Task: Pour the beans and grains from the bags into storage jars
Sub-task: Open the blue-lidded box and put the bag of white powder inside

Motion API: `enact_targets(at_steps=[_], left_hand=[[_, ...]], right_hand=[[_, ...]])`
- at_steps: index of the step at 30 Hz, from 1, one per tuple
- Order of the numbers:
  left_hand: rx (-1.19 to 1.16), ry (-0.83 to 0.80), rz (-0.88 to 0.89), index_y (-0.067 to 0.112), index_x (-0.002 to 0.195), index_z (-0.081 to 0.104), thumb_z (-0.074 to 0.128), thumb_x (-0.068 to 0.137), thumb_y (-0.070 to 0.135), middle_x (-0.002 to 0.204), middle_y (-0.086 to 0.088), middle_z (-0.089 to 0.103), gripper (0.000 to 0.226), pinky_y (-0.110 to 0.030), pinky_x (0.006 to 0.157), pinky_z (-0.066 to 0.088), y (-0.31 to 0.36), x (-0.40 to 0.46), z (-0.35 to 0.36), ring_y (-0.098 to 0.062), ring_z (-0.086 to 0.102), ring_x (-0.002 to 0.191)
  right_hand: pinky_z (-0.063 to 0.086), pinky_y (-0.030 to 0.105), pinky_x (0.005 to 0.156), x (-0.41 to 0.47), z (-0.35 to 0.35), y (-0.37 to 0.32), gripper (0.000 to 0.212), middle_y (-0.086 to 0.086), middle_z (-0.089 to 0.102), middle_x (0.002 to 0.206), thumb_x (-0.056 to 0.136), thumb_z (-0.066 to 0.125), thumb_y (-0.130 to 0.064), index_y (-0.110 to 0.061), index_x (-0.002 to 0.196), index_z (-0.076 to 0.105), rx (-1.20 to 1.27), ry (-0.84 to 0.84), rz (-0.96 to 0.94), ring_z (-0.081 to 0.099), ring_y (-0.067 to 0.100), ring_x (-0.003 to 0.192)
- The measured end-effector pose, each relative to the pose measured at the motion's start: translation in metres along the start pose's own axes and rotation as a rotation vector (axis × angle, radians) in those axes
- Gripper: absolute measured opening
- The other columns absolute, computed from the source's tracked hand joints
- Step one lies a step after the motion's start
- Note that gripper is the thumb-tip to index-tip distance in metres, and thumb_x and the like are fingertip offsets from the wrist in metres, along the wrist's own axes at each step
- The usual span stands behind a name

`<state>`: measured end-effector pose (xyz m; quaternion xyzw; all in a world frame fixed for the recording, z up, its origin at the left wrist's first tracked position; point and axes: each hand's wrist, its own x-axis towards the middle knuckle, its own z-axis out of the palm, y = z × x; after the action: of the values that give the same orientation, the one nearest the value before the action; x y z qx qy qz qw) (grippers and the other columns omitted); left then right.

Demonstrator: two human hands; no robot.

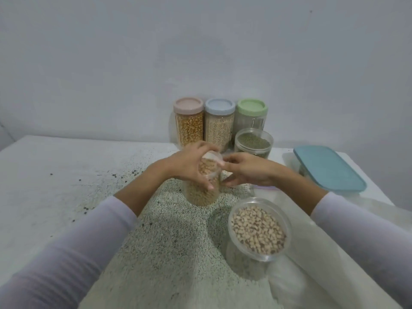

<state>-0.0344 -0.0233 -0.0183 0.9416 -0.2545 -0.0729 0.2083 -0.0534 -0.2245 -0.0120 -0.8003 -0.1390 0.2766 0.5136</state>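
Both my hands meet on the bean bag [206,175]: left hand [189,166] wraps its upright body, right hand [243,169] pinches the top edge. The open jar [258,230] stands below-right, nearer my right, so I'd judge the bag must tip that way.

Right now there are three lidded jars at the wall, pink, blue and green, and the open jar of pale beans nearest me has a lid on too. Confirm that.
One thing is wrong: the jar of pale beans nearest you has no lid; its mouth is open, as the head view shows. The rest holds: the pink-lidded jar, blue-lidded jar and green-lidded jar stand at the wall.
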Motion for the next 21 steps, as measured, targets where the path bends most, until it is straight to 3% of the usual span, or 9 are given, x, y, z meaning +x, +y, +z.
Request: enact_targets(at_steps=[2, 4, 7, 8, 10, 13, 14, 17, 21], left_hand=[[-0.022, 0.061, -0.025, 0.028, 0.142, 0.035, 0.086, 0.062, 0.036, 0.147, 0.0, 0.028, 0.095, -0.051, 0.105, 0.038, -0.011, -0.006, -0.001, -0.019, 0.027, 0.133], [-0.039, 0.132, -0.066, 0.027, 0.143, 0.037, 0.084, 0.066, 0.033, 0.147, -0.002, 0.03, 0.09, -0.054, 0.105, 0.038, -0.02, -0.011, -0.002, -0.021, 0.028, 0.133], [-0.029, 0.21, -0.135, 0.027, 0.142, 0.038, 0.083, 0.067, 0.034, 0.147, -0.004, 0.033, 0.088, -0.058, 0.105, 0.037, -0.032, -0.012, -0.003, -0.025, 0.028, 0.134], [-0.025, 0.228, -0.153, 0.027, 0.142, 0.038, 0.084, 0.067, 0.035, 0.147, -0.004, 0.033, 0.088, -0.058, 0.105, 0.036, -0.035, -0.013, -0.004, -0.026, 0.029, 0.135], [-0.025, 0.265, -0.186, 0.022, 0.142, 0.037, 0.085, 0.065, 0.036, 0.148, -0.004, 0.033, 0.092, -0.054, 0.106, 0.037, -0.038, -0.013, -0.005, -0.026, 0.03, 0.135], [-0.043, 0.33, -0.213, 0.014, 0.141, 0.036, 0.086, 0.063, 0.037, 0.147, -0.005, 0.033, 0.095, -0.046, 0.105, 0.036, -0.039, -0.013, -0.004, -0.022, 0.031, 0.133], [-0.043, 0.351, -0.217, 0.013, 0.14, 0.038, 0.086, 0.063, 0.037, 0.146, -0.005, 0.033, 0.094, -0.045, 0.106, 0.034, -0.039, -0.014, -0.004, -0.021, 0.028, 0.134], [-0.01, 0.387, -0.235, 0.014, 0.138, 0.044, 0.085, 0.063, 0.041, 0.14, -0.007, 0.032, 0.089, -0.044, 0.109, 0.03, -0.04, -0.015, -0.006, -0.021, 0.023, 0.133], [0.07, 0.35, -0.265, 0.016, 0.14, 0.044, 0.081, 0.067, 0.046, 0.137, -0.01, 0.034, 0.087, -0.043, 0.108, 0.031, -0.04, -0.016, -0.01, -0.024, 0.025, 0.132]], right_hand=[[0.053, 0.035, 0.092, -0.016, -0.003, -0.014, 0.08, 0.0, 0.047, 0.138, 0.078, 0.062, -0.048, -0.014, 0.144, 0.031, -0.239, -0.08, -0.057, 0.061, 0.015, 0.111], [0.041, 0.04, 0.106, -0.037, -0.008, -0.028, 0.092, -0.007, 0.031, 0.149, 0.069, 0.063, -0.055, -0.028, 0.147, 0.023, -0.582, -0.3, -0.084, 0.04, 0.016, 0.133], [0.035, 0.041, 0.11, -0.055, -0.006, -0.017, 0.113, -0.006, 0.022, 0.154, 0.05, 0.075, -0.064, -0.033, 0.146, 0.023, -0.958, -0.572, 0.02, 0.029, 0.016, 0.138], [0.039, 0.041, 0.107, -0.052, -0.003, 0.0, 0.128, -0.005, 0.031, 0.15, 0.034, 0.072, -0.079, -0.03, 0.144, 0.029, -1.125, -0.59, 0.088, 0.037, 0.019, 0.134], [0.041, 0.04, 0.105, -0.022, -0.037, 0.072, 0.148, -0.011, 0.041, 0.139, 0.004, 0.05, -0.097, -0.026, 0.134, 0.041, -1.238, -0.42, 0.166, 0.046, 0.021, 0.127], [0.021, 0.046, 0.117, 0.042, -0.119, 0.195, 0.095, -0.02, 0.034, 0.141, 0.05, 0.036, -0.095, -0.045, 0.13, 0.034, -0.934, -0.319, 0.032, 0.028, 0.025, 0.142], [0.023, 0.049, 0.116, 0.042, -0.107, 0.185, 0.08, -0.018, 0.04, 0.14, 0.061, 0.041, -0.081, -0.039, 0.129, 0.042, -0.925, -0.291, 0.007, 0.029, 0.029, 0.141], [0.042, 0.047, 0.103, -0.006, -0.009, 0.049, 0.091, 0.02, 0.044, 0.133, 0.057, 0.066, -0.051, -0.005, 0.133, 0.042, -1.003, -0.188, -0.015, 0.045, 0.035, 0.123], [0.051, 0.047, 0.089, -0.008, 0.011, -0.007, 0.072, 0.021, 0.045, 0.124, 0.065, 0.077, -0.031, -0.005, 0.122, 0.043, -1.071, -0.037, -0.14, 0.048, 0.04, 0.115]])
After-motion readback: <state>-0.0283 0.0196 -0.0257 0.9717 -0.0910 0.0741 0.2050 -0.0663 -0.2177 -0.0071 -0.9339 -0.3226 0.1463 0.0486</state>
